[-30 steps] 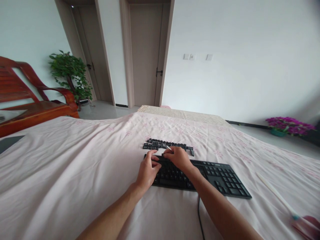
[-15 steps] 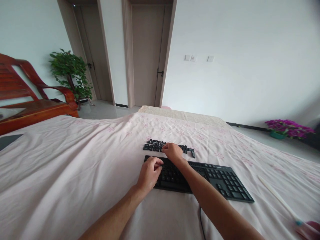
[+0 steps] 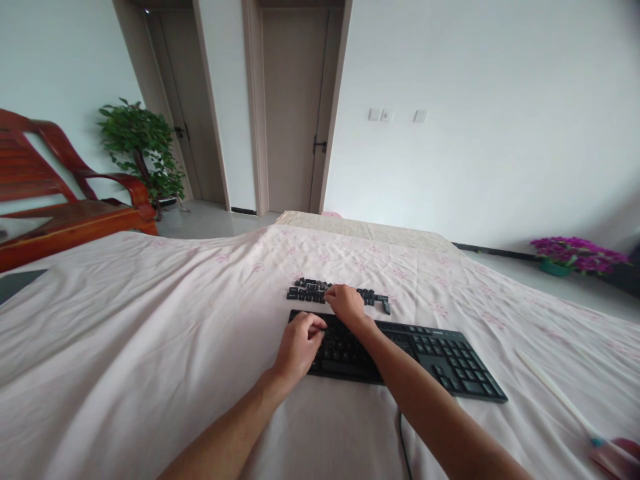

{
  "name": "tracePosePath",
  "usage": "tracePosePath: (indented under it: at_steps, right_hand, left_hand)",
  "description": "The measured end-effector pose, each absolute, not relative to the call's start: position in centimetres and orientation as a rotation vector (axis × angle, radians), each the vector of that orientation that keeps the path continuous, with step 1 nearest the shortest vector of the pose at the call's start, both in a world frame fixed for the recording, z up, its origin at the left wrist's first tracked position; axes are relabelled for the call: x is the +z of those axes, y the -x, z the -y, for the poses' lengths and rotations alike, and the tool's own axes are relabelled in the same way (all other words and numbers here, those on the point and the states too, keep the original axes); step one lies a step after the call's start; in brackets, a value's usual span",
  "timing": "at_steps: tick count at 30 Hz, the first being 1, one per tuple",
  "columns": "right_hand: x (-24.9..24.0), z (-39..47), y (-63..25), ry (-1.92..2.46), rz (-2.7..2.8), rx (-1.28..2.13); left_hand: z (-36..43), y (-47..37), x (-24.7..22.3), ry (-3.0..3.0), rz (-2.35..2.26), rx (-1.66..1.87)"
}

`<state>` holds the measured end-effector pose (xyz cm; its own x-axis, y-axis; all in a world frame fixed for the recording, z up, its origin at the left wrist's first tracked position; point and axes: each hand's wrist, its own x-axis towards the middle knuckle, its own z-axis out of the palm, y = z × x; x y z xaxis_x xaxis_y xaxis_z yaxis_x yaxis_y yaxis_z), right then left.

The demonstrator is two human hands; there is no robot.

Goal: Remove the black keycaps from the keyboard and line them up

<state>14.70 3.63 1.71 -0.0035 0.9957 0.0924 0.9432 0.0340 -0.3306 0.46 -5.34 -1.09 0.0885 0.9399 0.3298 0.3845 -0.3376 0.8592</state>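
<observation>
A black keyboard lies on a pale pink patterned cloth, its left part partly hidden under my arms. Over its upper left area is my left hand, thumb and forefinger pinched together; anything between them is too small to make out. Loose black keycaps lie in rows behind the keyboard. My right hand reaches across to these rows, its fingers closed at the keycaps, and what they hold is hidden.
The cloth has folds. A cable runs from the keyboard toward me. At the right lies a thin pale stick with a blurred reddish end. A dark flat object sits at the left edge.
Both hands have kept nearly the same places and poses. The view has shifted very slightly.
</observation>
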Motion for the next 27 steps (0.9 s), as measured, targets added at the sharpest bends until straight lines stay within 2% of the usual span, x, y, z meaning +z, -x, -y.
tracePosePath:
  at_steps: [3, 6, 10, 17, 27]
  right_hand:
    - [3.2, -2.9, -15.2, 1.887, 1.977, 0.333]
    - [5.5, -1.4, -16.5, 1.605, 1.975, 0.522]
    - [7.2, 1.5, -18.7, 1.326, 2.082, 0.571]
    - [4.8, 4.5, -20.2, 1.243, 1.89, 0.967]
    - [4.6, 4.9, -20.2, 1.24, 1.951, 1.057]
  left_hand:
    - [5.4, -0.4, -1.0, -1.796, -1.303, 1.221]
    - [5.4, -0.4, -1.1, -1.799, -1.292, 1.212]
    - [5.5, -0.4, -1.3, -1.809, -1.282, 1.198]
    - [5.9, -0.5, -1.2, -1.893, -1.216, 1.072]
    - [5.9, -0.5, -0.7, -1.933, -1.207, 0.994]
